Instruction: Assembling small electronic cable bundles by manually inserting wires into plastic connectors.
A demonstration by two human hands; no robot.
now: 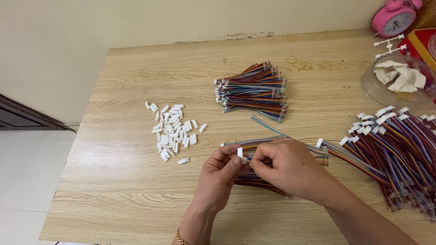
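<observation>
The left hand (218, 174) pinches 1 small white plug (240, 152) between thumb and forefinger, and the right hand (284, 168) pinches the metal-tipped end of 1 flat striped cable (318, 152) right against it, near the front middle of the table. Both hands are closed narrow on those pieces, fingertips almost touching.

The wooden table (136, 190) carries everything. Its left edge and front edge are in view; the back edge meets the wall.

On the right lies 1 big heap of cables with white plugs (395, 154), too many to count, running off the right border. Behind the hands sits 1 bundle of bare-ended cables (254, 90), also beyond counting. A few loose cables (259, 183) lie under the hands. At the far right stands 1 clear bowl (370, 86) holding white scraps, and 1 pink alarm clock (395, 18) behind it.

To the left is 1 scatter of loose white plugs (172, 131), dozens of them, with 1 lying apart nearer the front.

Bare wood lies open along the front left and between the plug scatter and the bundle.
</observation>
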